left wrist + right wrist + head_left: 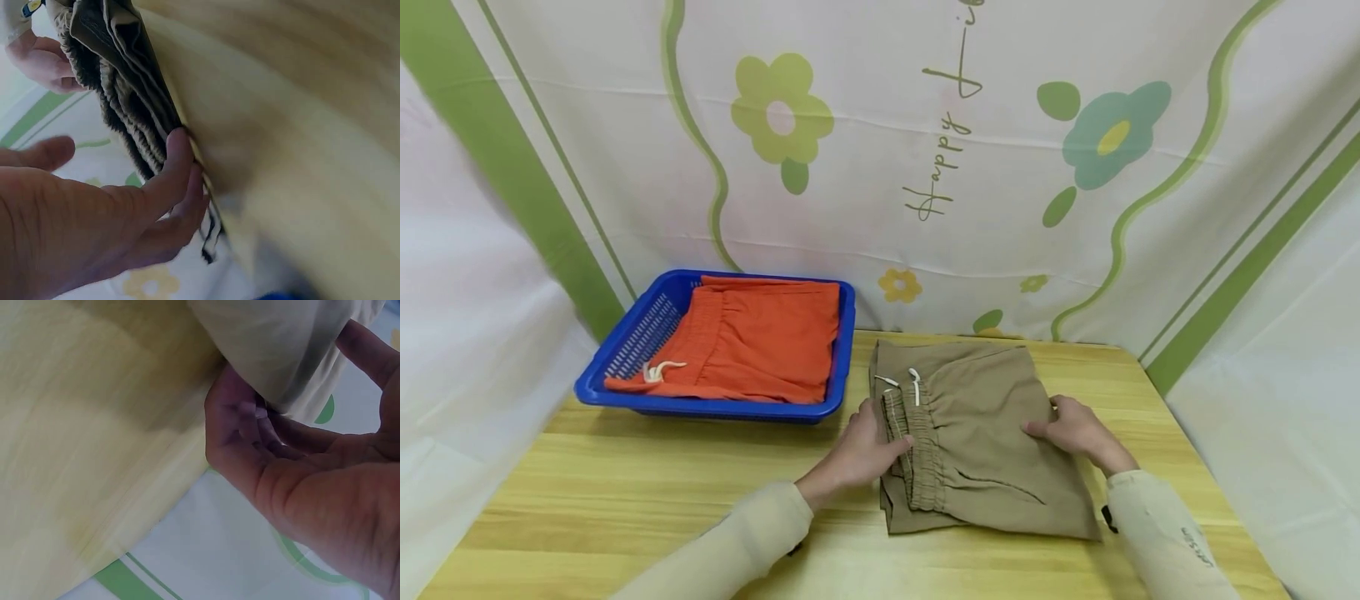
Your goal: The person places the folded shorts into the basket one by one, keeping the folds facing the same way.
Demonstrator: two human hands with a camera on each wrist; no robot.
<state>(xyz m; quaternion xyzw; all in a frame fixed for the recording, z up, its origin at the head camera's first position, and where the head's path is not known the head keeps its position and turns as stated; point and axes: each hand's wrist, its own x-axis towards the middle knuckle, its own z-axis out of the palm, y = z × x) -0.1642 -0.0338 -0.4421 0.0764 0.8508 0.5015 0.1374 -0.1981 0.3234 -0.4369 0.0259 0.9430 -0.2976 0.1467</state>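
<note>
Folded khaki pants (985,442) lie on the wooden table, their gathered elastic waistband (925,450) facing left and white-tipped drawstrings (916,385) at the far end. My left hand (865,446) grips their left side. Its fingers (181,159) curl round the lower edge of the stacked layers, while the thumb (56,153) stands over the waistband side, apart from the cloth in the left wrist view. On the opposite side, my right hand (1071,429) holds the right edge, thumb on top. In the right wrist view its fingers (234,412) bend in under the fold, tips hidden.
To the left stands a blue plastic basket (715,408) with folded orange pants (767,342) inside, their cream drawstring (662,371) showing. A white curtain (880,167) with printed flowers hangs behind the table (700,475) and along both sides.
</note>
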